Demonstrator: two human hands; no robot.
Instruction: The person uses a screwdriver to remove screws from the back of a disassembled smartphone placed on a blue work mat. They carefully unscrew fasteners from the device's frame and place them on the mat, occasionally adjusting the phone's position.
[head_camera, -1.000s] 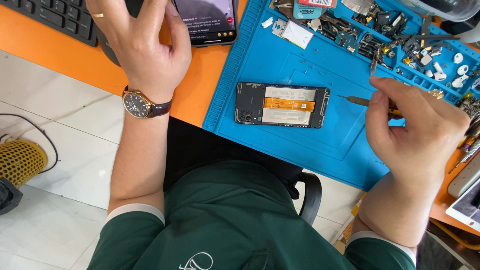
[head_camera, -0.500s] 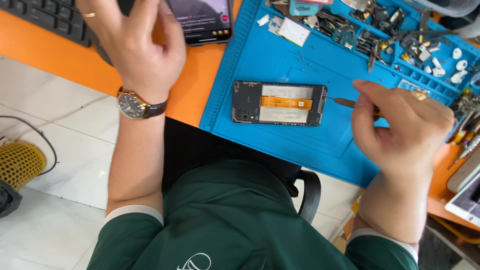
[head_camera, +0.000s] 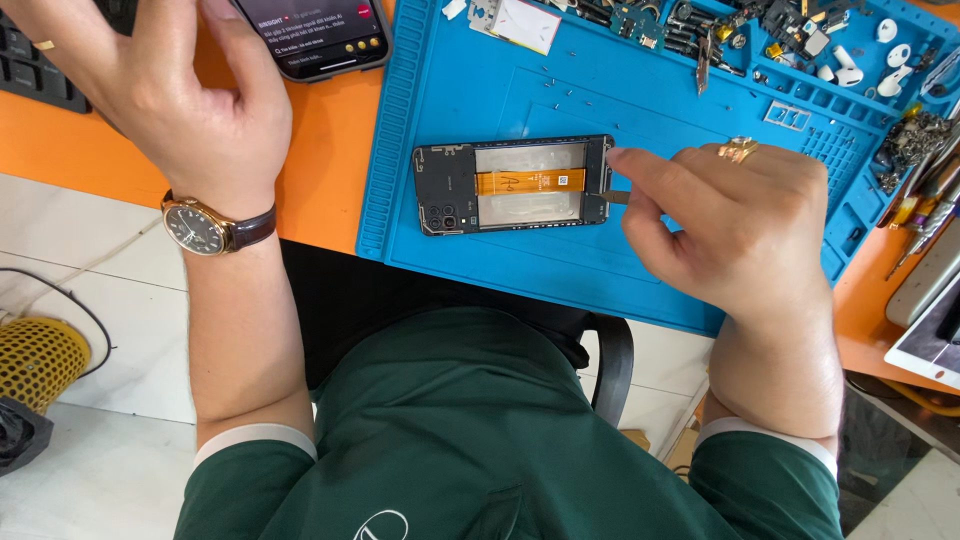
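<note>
Opened phone (head_camera: 515, 186), back cover off and orange ribbon cable showing, lies flat on the blue mat (head_camera: 640, 110) on the orange surface (head_camera: 320, 190); the right hand (head_camera: 735, 220) pinches a thin metal tool (head_camera: 617, 197) in its fingers (head_camera: 640, 170), tip at the phone's right end; the left hand (head_camera: 150, 90), wearing a wristwatch (head_camera: 205, 228), hovers with loosely curled fingers beside a lit smartphone (head_camera: 320, 35), gripping nothing visible.

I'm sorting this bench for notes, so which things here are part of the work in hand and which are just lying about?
In use:
right hand
thin metal tool
opened phone
blue mat

Lying about:
lit phone near the left hand
keyboard
loose parts
</note>
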